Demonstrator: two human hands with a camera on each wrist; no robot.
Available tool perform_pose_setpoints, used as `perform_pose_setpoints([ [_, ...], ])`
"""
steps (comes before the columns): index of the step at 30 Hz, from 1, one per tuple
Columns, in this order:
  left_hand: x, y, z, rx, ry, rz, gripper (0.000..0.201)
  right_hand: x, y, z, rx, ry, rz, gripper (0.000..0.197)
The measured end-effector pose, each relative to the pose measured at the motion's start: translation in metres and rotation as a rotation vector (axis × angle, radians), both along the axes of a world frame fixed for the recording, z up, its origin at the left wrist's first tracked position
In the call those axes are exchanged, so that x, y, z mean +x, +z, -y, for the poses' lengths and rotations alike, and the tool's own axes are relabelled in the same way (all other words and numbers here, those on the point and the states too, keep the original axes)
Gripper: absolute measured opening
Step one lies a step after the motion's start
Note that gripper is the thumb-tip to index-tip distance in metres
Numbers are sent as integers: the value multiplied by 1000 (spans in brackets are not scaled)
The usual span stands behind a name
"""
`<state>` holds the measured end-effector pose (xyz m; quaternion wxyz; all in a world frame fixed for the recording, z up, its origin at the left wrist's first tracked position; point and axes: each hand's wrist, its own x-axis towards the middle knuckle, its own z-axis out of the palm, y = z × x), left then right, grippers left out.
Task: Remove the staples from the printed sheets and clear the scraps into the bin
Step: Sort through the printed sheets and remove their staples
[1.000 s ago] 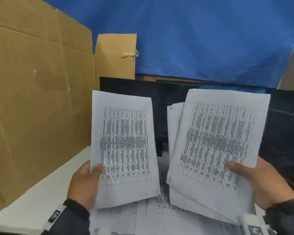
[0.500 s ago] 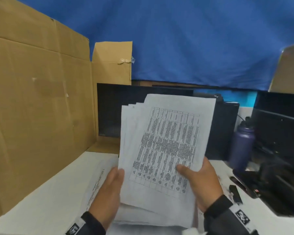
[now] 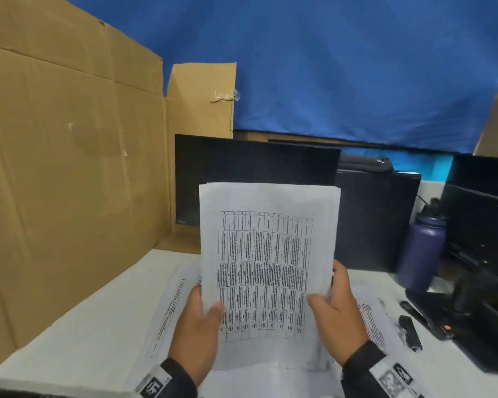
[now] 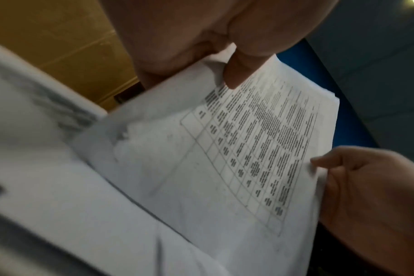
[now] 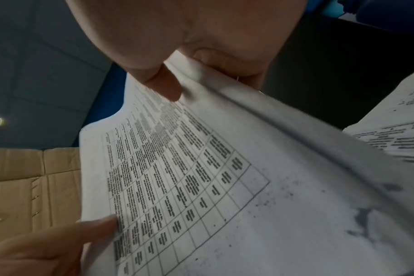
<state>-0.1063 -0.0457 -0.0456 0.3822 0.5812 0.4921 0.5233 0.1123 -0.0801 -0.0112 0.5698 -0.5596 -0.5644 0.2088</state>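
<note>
A stack of printed sheets [image 3: 268,268] with a table of small text stands upright over the white table [image 3: 78,326], held between both hands. My left hand [image 3: 210,311] grips its lower left edge, thumb on the front page. My right hand [image 3: 321,300] grips the lower right edge the same way. In the left wrist view my left thumb presses the printed sheets [image 4: 248,149], with the right hand [image 4: 366,186] at the opposite edge. The right wrist view shows the sheets [image 5: 201,168] and the left hand's thumb [image 5: 95,229]. No staple shows.
More printed sheets lie flat on the table under the stack, left [image 3: 173,305] and right [image 3: 368,317]. A small black tool [image 3: 410,331] and a purple bottle [image 3: 423,248] sit at the right. A cardboard wall [image 3: 69,168] stands left, a dark monitor [image 3: 242,173] behind.
A second ago each hand held its own bundle apart. The bundles have come together into one stack, now squared up between both hands.
</note>
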Motion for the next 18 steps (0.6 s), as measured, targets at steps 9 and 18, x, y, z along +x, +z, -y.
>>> perform_pose_setpoints([
  [9,11,-9,5,-178,-32,270,33,-6,-15,-3,3,-37,-104,35],
  [18,9,-21,-1,-123,1,133,33,-5,-17,-8,-13,-11,-78,18],
])
